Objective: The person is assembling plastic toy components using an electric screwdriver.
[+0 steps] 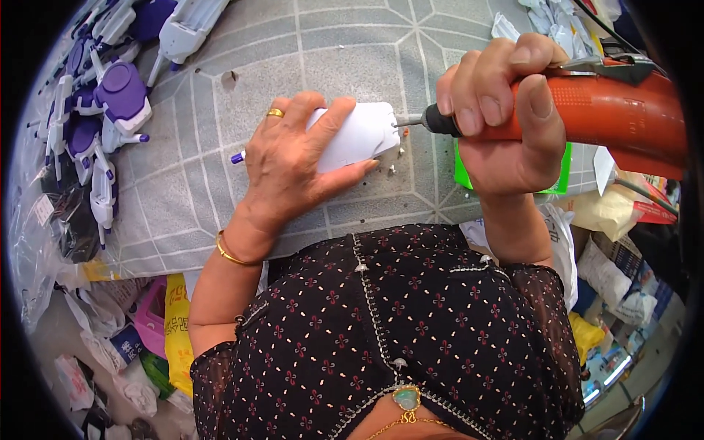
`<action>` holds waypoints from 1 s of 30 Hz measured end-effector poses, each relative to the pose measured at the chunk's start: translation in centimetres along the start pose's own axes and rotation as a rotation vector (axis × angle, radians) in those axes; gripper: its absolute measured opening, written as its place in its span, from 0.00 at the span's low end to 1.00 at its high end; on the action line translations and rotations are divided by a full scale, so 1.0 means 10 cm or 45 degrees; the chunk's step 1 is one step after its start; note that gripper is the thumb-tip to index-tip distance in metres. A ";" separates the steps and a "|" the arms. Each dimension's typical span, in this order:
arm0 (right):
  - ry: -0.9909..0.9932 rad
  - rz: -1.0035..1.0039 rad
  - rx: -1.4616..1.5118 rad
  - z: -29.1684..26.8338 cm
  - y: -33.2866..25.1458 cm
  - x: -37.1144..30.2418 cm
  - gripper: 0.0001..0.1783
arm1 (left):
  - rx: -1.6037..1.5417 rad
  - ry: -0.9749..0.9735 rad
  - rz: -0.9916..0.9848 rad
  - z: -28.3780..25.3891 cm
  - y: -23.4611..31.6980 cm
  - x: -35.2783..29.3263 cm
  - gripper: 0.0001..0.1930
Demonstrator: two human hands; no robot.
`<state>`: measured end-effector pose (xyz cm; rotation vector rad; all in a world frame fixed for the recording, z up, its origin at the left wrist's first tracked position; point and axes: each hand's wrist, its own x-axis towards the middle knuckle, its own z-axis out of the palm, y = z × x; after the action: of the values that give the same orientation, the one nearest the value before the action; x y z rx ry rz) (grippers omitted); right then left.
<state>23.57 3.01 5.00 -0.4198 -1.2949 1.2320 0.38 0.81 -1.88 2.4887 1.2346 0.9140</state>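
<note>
A white plastic casing (358, 136) lies on the cloth-covered table, with a purple tip jutting out on its left side. My left hand (297, 147) is closed over it, thumb along the near edge and fingers across the top. In my right hand (502, 110) is an orange electric screwdriver (601, 110), held level with fingers wrapped round its front end. Its thin metal bit (409, 123) points left and meets the right end of the casing. Whether a screw sits under the bit is too small to tell.
Several white and purple plastic units (125, 92) are heaped at the far left. A bright green tray (463, 170) lies partly hidden beneath my right hand. Small scraps dot the grey patterned tablecloth (352, 55). Plastic bags (180, 330) crowd the floor at the left, others at the right.
</note>
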 end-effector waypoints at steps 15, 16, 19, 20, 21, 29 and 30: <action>0.083 0.005 -0.033 -0.04 0.10 -0.04 0.12 | 0.007 -0.007 0.013 0.02 -0.02 0.00 0.34; 0.085 0.004 -0.044 -0.04 0.11 -0.04 0.12 | 0.006 -0.003 0.018 0.02 -0.02 0.00 0.34; 0.098 0.018 -0.051 -0.04 0.11 -0.05 0.11 | 0.007 -0.007 0.022 0.01 -0.02 0.00 0.34; 0.099 0.019 -0.050 -0.02 0.11 -0.06 0.11 | 0.011 -0.014 0.021 0.01 -0.01 -0.01 0.34; 0.109 0.026 -0.053 0.00 0.11 -0.07 0.10 | 0.012 -0.017 0.021 0.01 0.00 -0.01 0.34; 0.083 0.055 -0.098 0.03 0.19 -0.03 0.10 | 0.045 -0.038 0.022 0.02 0.01 0.00 0.34; 0.117 0.059 -0.107 0.05 0.21 -0.02 0.10 | 0.044 -0.042 0.026 0.03 0.00 0.01 0.34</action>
<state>22.19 3.44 3.37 -0.5636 -1.2677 1.1860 0.61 0.94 -2.03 2.5368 1.2269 0.8601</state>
